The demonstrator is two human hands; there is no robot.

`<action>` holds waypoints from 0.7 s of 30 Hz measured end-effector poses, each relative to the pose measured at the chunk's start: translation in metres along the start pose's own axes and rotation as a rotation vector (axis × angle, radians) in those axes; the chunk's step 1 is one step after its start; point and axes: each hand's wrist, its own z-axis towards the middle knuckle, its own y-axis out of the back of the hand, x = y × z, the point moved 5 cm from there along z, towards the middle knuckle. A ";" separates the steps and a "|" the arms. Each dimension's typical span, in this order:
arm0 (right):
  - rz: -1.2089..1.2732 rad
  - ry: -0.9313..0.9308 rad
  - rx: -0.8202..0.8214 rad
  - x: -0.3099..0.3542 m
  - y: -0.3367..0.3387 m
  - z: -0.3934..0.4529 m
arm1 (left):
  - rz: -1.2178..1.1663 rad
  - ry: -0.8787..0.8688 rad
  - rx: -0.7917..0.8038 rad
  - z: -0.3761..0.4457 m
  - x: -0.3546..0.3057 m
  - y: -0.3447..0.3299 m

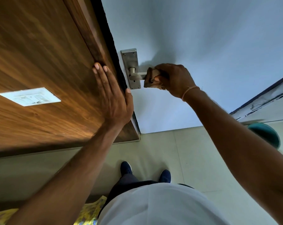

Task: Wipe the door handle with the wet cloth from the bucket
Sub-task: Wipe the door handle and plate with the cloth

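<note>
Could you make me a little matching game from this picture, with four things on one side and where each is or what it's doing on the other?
Things:
1. left hand
2. right hand
3. cloth
4. switch plate

States:
A. wrapped over the end of the door handle
B. fixed on the wooden panel
C. flat against the wooden edge
D. closed around the cloth

Pairs: 1-C, 2-D, 3-A, 4-B
</note>
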 end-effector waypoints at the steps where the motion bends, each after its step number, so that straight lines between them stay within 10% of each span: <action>1: 0.104 -0.065 -0.012 -0.010 -0.001 -0.002 | -0.003 -0.003 -0.001 0.000 -0.001 0.000; 12: 1.921 -0.568 -0.230 -0.026 -0.088 -0.031 | -0.021 -0.013 -0.001 0.001 0.001 0.002; 21: 2.050 -0.700 -0.163 -0.002 -0.109 -0.013 | -0.038 -0.035 0.009 0.001 0.003 0.003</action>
